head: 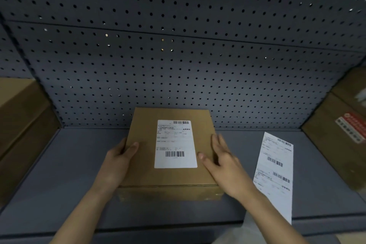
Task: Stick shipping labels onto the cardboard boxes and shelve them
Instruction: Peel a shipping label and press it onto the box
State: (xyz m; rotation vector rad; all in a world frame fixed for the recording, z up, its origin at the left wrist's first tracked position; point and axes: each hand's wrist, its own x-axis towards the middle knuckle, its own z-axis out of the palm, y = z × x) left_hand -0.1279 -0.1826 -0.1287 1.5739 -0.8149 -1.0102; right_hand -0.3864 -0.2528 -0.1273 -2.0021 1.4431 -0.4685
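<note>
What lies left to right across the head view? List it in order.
Left-edge carton → left hand, gripping the centre box → stuck label → right hand → loose label strip → right-edge carton.

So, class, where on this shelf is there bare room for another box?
The widest bare patch of shelf lies between the left box and the labelled box. A smaller one lies between the label strip and the right boxes. Crowded: the middle, where the left hand grips and the right hand rests on that box.
</note>
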